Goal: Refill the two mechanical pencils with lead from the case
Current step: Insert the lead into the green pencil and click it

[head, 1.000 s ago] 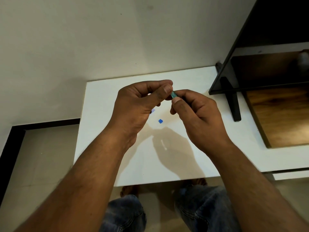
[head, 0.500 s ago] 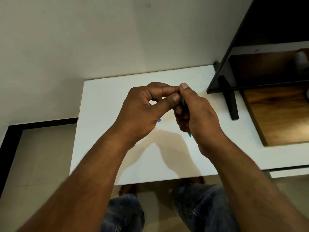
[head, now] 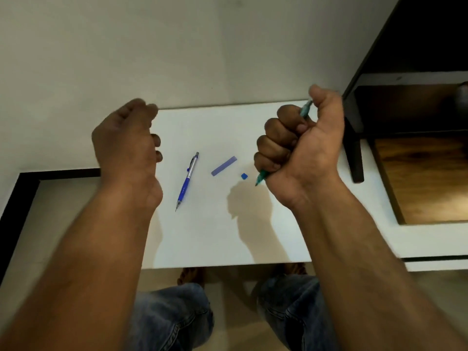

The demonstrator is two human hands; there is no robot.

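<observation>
One green pencil (head: 305, 110) fisted in right hand (head: 304, 148), thumb atop: click straight, gently. Left hand (head: 124, 148) curled, contents unclear.

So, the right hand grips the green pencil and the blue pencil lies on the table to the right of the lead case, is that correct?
Not quite: the head view shows the blue pencil lying to the left of the lead case, not the right. The rest holds: the right hand grips the green pencil.
</observation>
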